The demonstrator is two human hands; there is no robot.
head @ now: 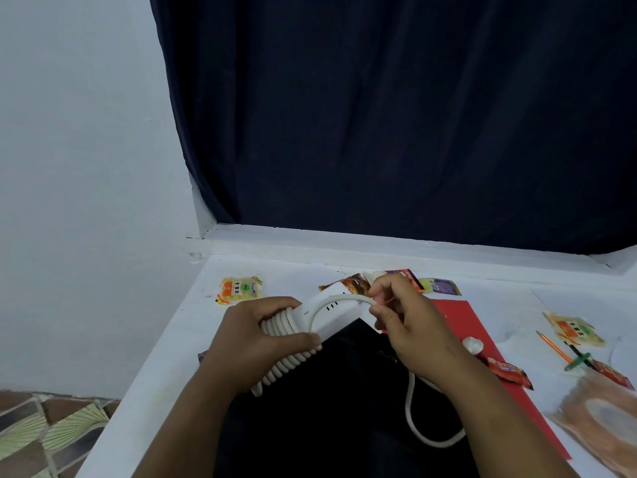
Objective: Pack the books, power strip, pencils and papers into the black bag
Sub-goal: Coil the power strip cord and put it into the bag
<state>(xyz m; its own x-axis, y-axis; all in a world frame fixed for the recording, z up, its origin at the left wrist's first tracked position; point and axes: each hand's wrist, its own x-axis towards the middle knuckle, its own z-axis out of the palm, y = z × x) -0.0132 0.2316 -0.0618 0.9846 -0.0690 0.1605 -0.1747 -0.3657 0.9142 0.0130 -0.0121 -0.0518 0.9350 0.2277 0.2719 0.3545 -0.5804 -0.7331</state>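
Observation:
My left hand [255, 334] grips the white power strip [339, 313], with several turns of its white cord [287, 350] coiled around the body. Pinched in my right hand [401, 322] is a loop of that cord near the strip's far end. A loose length of cord [418, 432] hangs below my right wrist onto the black bag [331, 408], which lies flat under both hands. A red book or folder [462, 326] sits beneath the bag's right side. An orange pencil [555, 347] lies at the right.
Snack packets lie scattered on the white table [165, 346]: a yellow one [239, 288] at the left, several behind my hands, red ones [510, 370] and another yellow one [574, 329] at the right. A dark curtain [396, 115] hangs behind. Tiled floor [41, 429] shows at lower left.

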